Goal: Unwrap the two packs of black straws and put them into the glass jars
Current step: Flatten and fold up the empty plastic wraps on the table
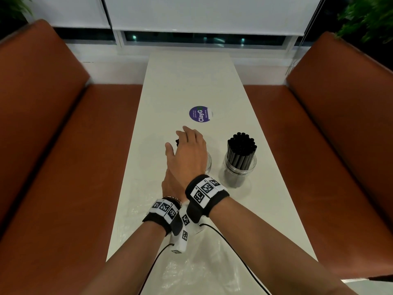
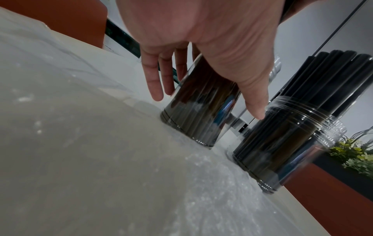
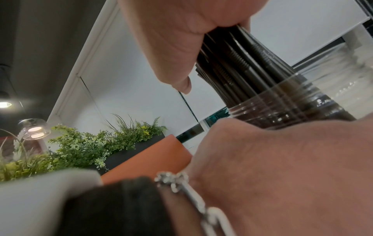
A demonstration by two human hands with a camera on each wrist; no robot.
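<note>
A bundle of black straws (image 3: pixel 232 63) is held upright in the left-hand glass jar (image 2: pixel 197 111), its lower ends already inside the glass. The tops of these straws are gripped by the right hand (image 1: pixel 189 154), whose fingers are curled round them from above; the thumb (image 3: pixel 175 67) is seen lying along the side of the bundle. Beneath that hand the left hand (image 2: pixel 201 39) is spread over the same jar, its fingers (image 2: pixel 155 83) straight and pointing down along the glass on the far side, the thumb on the near side; whether the glass is actually touched cannot be told. Just beside the thumb, to the right, a second glass jar (image 1: pixel 240 169) is seen, filled with a full bundle of black straws (image 1: pixel 242 147) standing upright. Nearer the wrists, crumpled clear plastic wrapping (image 1: pixel 191 271) is spread on the white table (image 1: pixel 191 81). Beyond the fingertips a round purple sticker (image 1: pixel 200 114) lies on the tabletop.
</note>
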